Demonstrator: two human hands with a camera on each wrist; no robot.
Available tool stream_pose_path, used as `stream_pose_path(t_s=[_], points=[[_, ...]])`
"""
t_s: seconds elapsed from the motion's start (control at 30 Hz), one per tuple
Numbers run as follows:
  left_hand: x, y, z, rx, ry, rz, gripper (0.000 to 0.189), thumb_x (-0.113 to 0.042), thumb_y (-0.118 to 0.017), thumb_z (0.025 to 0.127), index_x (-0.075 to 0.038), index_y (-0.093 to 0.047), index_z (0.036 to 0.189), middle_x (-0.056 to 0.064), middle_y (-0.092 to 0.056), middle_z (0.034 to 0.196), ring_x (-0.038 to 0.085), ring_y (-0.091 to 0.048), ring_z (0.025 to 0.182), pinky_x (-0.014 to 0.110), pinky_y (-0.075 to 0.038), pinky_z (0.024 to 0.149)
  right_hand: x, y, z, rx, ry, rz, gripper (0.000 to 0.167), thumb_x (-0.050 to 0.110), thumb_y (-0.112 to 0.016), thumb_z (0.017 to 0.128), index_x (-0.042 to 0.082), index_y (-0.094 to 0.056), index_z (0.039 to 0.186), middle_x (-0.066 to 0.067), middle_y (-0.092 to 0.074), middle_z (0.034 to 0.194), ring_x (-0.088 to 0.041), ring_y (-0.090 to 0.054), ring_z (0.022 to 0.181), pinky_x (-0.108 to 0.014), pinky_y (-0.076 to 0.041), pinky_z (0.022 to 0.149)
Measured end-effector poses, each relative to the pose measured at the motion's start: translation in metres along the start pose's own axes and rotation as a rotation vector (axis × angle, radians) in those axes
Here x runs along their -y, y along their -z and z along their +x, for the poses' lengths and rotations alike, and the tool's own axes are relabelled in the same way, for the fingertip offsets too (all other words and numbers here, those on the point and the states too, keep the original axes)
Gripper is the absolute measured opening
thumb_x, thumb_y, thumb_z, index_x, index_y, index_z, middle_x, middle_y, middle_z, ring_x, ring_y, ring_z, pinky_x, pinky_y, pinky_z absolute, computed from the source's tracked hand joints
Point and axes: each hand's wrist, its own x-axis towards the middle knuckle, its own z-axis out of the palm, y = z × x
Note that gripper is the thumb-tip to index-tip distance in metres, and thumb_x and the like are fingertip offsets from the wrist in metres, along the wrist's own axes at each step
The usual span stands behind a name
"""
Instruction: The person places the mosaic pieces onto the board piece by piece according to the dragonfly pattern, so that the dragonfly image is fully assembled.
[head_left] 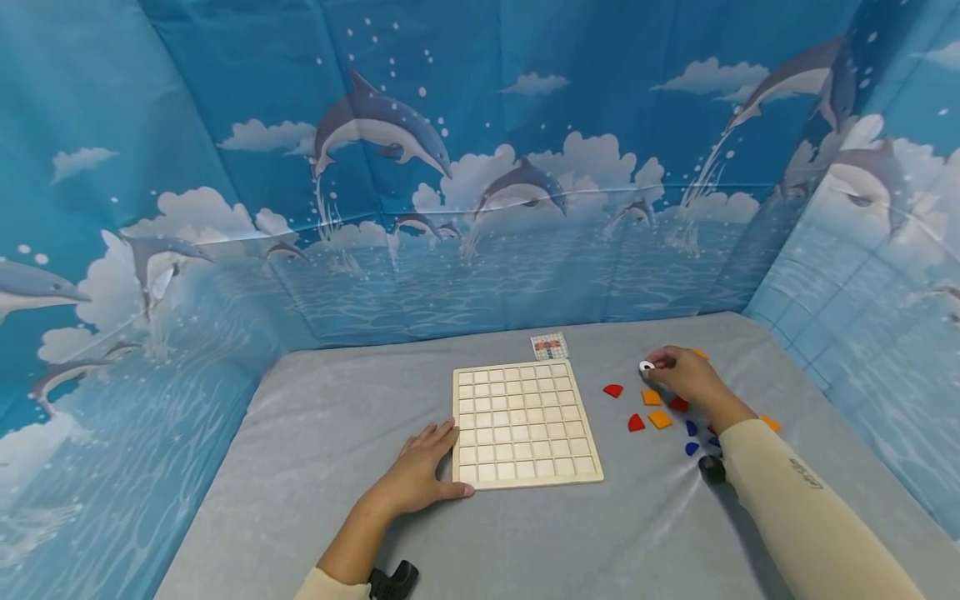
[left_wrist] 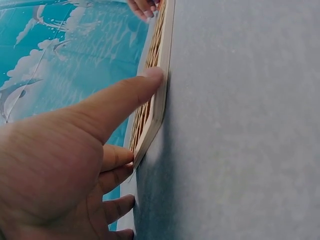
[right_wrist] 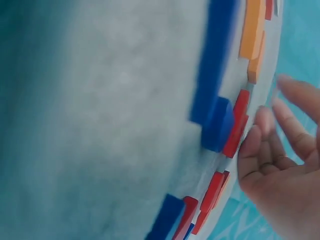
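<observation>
A square wooden grid board point(head_left: 525, 425) lies flat on the grey cloth. My left hand point(head_left: 423, 471) rests at its near left corner, thumb point(left_wrist: 152, 75) on the front edge and the other fingers, fairly straight, along the left side. To the right of the board, my right hand point(head_left: 686, 375) pinches a small white round piece point(head_left: 647, 366) with a dark centre between thumb and fingertips. In the right wrist view that piece is hidden. Around the right hand lie red pieces point(head_left: 636, 422), orange squares point(head_left: 660, 419) and blue pieces point(head_left: 692, 449).
A small printed card point(head_left: 550, 346) lies just beyond the board's far edge. More orange pieces point(head_left: 770, 423) sit partly behind the right forearm. A curtain point(head_left: 480, 250) printed with dolphins stands around the back and sides of the grey cloth point(head_left: 330, 433).
</observation>
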Motion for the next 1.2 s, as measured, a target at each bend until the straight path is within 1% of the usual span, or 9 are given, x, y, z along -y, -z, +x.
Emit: stream_pose_path(t_s=[0.1,0.23,0.4,0.6,0.73,0.97,1.03,1.2], points=[[-0.001,0.0,0.0,-0.003,-0.005,-0.002,0.098,-0.056,-0.075,0.085,-0.008,-0.031,0.159,0.007,-0.023,0.169,0.04,-0.016,0.157,0.066,-0.014,0.122,0.007,0.002,-0.003,0.001,0.018,0.015,0.045,0.032,-0.064,0.099,0.004,-0.058,0.133,-0.024,-0.059,0.13,-0.037,-0.057,0.111,-0.045,-0.054,0.088],[-0.002,0.0,0.0,-0.001,0.007,0.0,0.097,-0.055,-0.075,0.086,-0.009,-0.031,0.16,0.006,-0.022,0.17,0.039,-0.015,0.157,0.065,-0.014,0.123,0.02,0.0,-0.005,0.006,0.057,0.057,0.045,0.037,-0.065,0.099,0.008,-0.059,0.133,-0.022,-0.058,0.135,-0.038,-0.057,0.116,-0.043,-0.055,0.086],[-0.003,-0.001,0.001,-0.004,-0.002,0.014,0.097,-0.054,-0.075,0.086,-0.008,-0.031,0.159,0.007,-0.022,0.17,0.04,-0.016,0.157,0.066,-0.015,0.122,0.04,-0.006,-0.01,-0.016,0.129,0.097,0.04,0.035,-0.066,0.098,0.011,-0.061,0.129,-0.018,-0.062,0.131,-0.035,-0.059,0.113,-0.041,-0.055,0.084],[-0.002,-0.002,0.001,0.0,-0.009,0.015,0.098,-0.055,-0.075,0.086,-0.007,-0.031,0.159,0.007,-0.021,0.17,0.041,-0.017,0.156,0.067,-0.015,0.122,0.065,-0.014,-0.018,0.006,0.195,0.151,0.04,0.032,-0.065,0.099,0.01,-0.06,0.132,-0.017,-0.062,0.13,-0.031,-0.06,0.111,-0.04,-0.054,0.087],[-0.002,-0.002,0.001,0.001,-0.011,0.019,0.097,-0.055,-0.074,0.087,-0.007,-0.031,0.159,0.006,-0.021,0.17,0.041,-0.016,0.156,0.067,-0.015,0.121,0.082,-0.019,-0.023,0.009,0.253,0.153,0.038,0.03,-0.064,0.1,0.01,-0.061,0.132,-0.017,-0.063,0.13,-0.031,-0.062,0.112,-0.04,-0.055,0.087],[-0.001,-0.001,0.0,0.009,-0.017,0.027,0.097,-0.054,-0.074,0.087,-0.007,-0.03,0.159,0.008,-0.021,0.17,0.042,-0.016,0.156,0.068,-0.014,0.121,0.107,-0.038,-0.025,0.017,0.325,0.174,0.037,0.028,-0.065,0.099,0.01,-0.063,0.131,-0.017,-0.065,0.129,-0.032,-0.063,0.113,-0.046,-0.055,0.091],[-0.001,0.0,-0.001,0.01,-0.02,0.029,0.097,-0.053,-0.075,0.087,-0.006,-0.03,0.159,0.008,-0.021,0.17,0.042,-0.016,0.156,0.069,-0.014,0.121,0.113,-0.044,-0.026,0.02,0.332,0.186,0.037,0.029,-0.067,0.099,0.01,-0.064,0.13,-0.016,-0.065,0.127,-0.032,-0.064,0.112,-0.045,-0.055,0.09],[-0.001,-0.001,0.0,0.013,-0.006,0.027,0.096,-0.054,-0.073,0.088,-0.009,-0.029,0.16,0.005,-0.02,0.17,0.04,-0.015,0.157,0.067,-0.013,0.122,0.126,-0.056,-0.029,0.037,0.372,0.224,0.036,0.026,-0.068,0.098,0.01,-0.065,0.13,-0.016,-0.066,0.126,-0.029,-0.064,0.108,-0.042,-0.056,0.087]])
